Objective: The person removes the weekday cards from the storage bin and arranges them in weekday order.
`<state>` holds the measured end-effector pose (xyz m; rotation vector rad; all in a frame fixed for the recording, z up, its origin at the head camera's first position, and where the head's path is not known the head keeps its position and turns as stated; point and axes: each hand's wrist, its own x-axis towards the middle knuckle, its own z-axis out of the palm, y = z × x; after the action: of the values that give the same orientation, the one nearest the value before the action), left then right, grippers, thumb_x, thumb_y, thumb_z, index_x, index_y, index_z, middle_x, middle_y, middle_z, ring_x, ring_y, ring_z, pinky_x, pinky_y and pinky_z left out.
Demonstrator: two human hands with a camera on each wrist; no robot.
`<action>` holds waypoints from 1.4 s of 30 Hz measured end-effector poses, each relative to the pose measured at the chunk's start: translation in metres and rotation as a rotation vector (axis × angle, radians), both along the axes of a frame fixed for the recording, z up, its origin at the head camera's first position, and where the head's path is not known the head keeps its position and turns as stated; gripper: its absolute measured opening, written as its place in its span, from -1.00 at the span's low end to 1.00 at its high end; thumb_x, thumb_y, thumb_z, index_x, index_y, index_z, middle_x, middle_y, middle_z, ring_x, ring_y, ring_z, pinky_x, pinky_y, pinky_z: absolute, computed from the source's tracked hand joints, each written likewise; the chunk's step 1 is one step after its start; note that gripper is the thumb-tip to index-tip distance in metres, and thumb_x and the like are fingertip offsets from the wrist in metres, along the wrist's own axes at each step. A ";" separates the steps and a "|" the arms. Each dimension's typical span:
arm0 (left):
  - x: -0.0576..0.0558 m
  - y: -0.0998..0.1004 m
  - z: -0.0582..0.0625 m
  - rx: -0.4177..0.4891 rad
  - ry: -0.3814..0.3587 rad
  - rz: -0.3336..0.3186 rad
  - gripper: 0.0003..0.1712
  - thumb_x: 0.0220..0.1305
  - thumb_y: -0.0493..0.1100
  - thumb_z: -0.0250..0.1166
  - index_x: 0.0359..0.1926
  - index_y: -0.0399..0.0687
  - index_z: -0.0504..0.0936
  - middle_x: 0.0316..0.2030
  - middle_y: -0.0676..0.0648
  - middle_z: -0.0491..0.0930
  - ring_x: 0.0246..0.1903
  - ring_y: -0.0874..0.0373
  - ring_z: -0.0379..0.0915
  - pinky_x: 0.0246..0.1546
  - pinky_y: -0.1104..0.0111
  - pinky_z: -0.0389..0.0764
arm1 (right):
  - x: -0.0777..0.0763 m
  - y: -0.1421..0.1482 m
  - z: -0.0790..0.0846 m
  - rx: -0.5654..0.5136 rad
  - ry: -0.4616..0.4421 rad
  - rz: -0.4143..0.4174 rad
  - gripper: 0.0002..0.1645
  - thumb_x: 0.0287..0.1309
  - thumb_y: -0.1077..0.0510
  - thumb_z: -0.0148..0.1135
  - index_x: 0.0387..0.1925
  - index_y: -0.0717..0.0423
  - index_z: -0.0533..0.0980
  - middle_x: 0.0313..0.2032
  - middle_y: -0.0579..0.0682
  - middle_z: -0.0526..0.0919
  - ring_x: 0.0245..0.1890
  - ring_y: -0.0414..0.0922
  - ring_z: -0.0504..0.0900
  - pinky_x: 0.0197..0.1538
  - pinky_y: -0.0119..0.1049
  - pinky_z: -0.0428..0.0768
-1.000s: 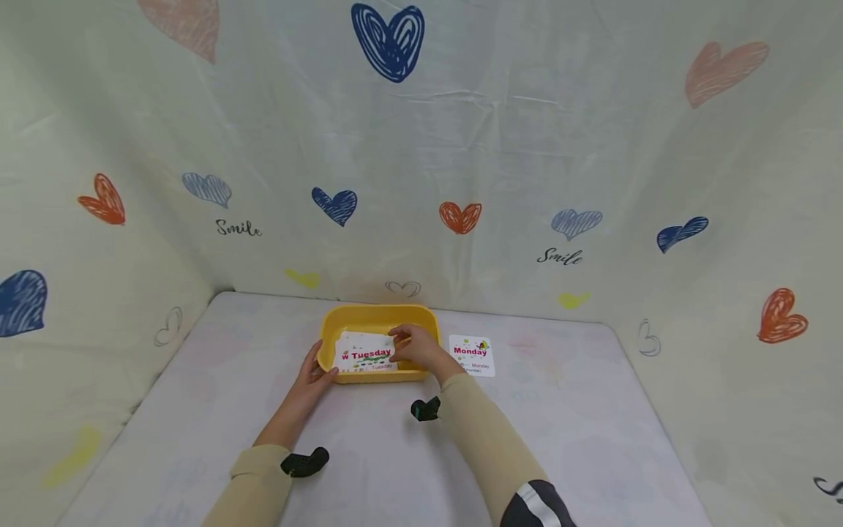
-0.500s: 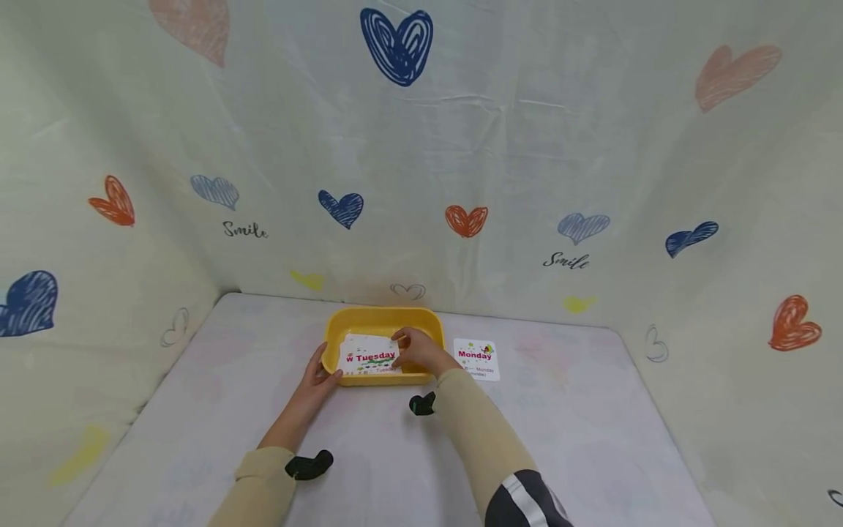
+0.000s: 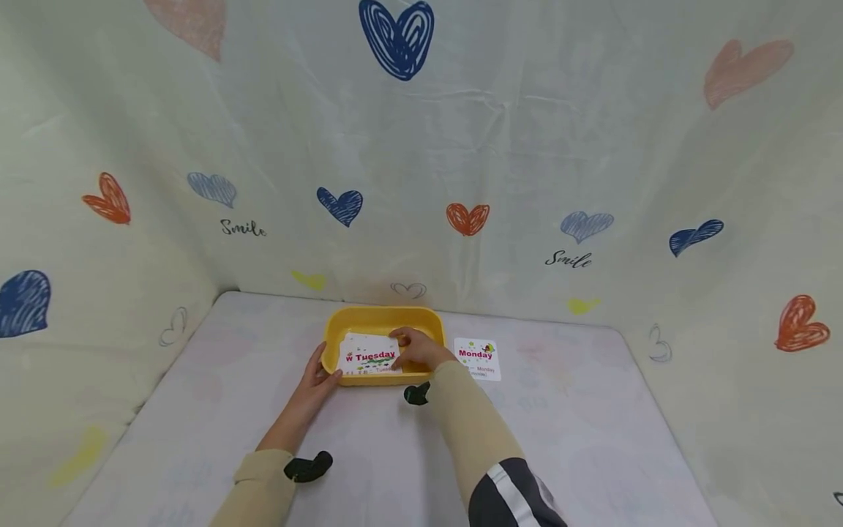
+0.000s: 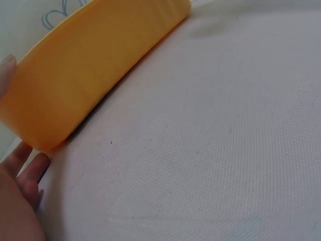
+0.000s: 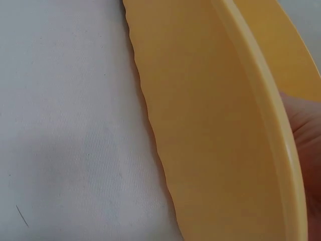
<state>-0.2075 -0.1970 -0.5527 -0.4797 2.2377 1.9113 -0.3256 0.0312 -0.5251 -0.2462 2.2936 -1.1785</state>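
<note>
In the head view a yellow plastic tray [image 3: 369, 380] stands on the white table. Inside it lie several white cards, with a Tuesday card [image 3: 369, 357] face up on top. My left hand [image 3: 316, 378] grips the tray's front left corner; the left wrist view shows the thumb at the rim and other fingers low against the outside of the tray [image 4: 90, 75]. My right hand [image 3: 423, 350] reaches over the front wall and pinches the right edge of the Tuesday card. Its fingers are hidden behind the tray wall [image 5: 210, 120] in the right wrist view.
To the right of the tray, a Monday card [image 3: 477, 359] lies flat on the table [image 3: 540, 439]. A pale curtain [image 3: 514, 146] printed with hearts and "Smile" rises behind the table and at both sides.
My right forearm has shifted slightly left and its wrist has turned a little. Both hands keep their hold on the tray and card; the head view has moved slightly.
</note>
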 end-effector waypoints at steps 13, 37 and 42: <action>0.001 0.001 0.000 0.015 0.027 -0.001 -0.05 0.36 -0.02 0.25 0.55 0.36 -0.16 0.46 -0.29 -0.04 0.24 -0.20 0.17 0.30 -0.17 0.14 | 0.000 -0.001 0.002 0.074 0.012 0.045 -0.13 -0.09 0.23 0.55 0.30 -0.14 0.43 0.12 0.00 0.47 0.07 -0.02 0.37 0.32 -0.02 0.28; 0.001 0.002 0.003 0.034 -0.019 0.006 -0.03 0.33 0.06 0.27 0.53 0.48 -0.16 0.44 -0.19 0.01 0.24 -0.12 0.14 0.33 -0.15 0.10 | 0.005 -0.001 0.003 0.025 -0.009 -0.050 -0.32 -0.01 0.31 0.48 0.12 -0.03 0.37 -0.24 0.00 0.46 -0.20 -0.07 0.44 -0.02 -0.24 0.49; 0.001 0.001 0.001 0.030 -0.021 0.006 -0.03 0.33 0.07 0.27 0.53 0.49 -0.17 0.44 -0.20 0.00 0.25 -0.13 0.13 0.32 -0.16 0.11 | 0.007 -0.001 0.004 -0.016 -0.019 -0.060 -0.33 0.01 0.33 0.46 0.14 -0.01 0.38 -0.37 0.02 0.45 -0.33 -0.08 0.44 -0.17 -0.29 0.46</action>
<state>-0.2062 -0.1958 -0.5513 -0.5003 2.1939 1.9312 -0.3187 0.0298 -0.5209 -0.1725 2.2904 -1.2237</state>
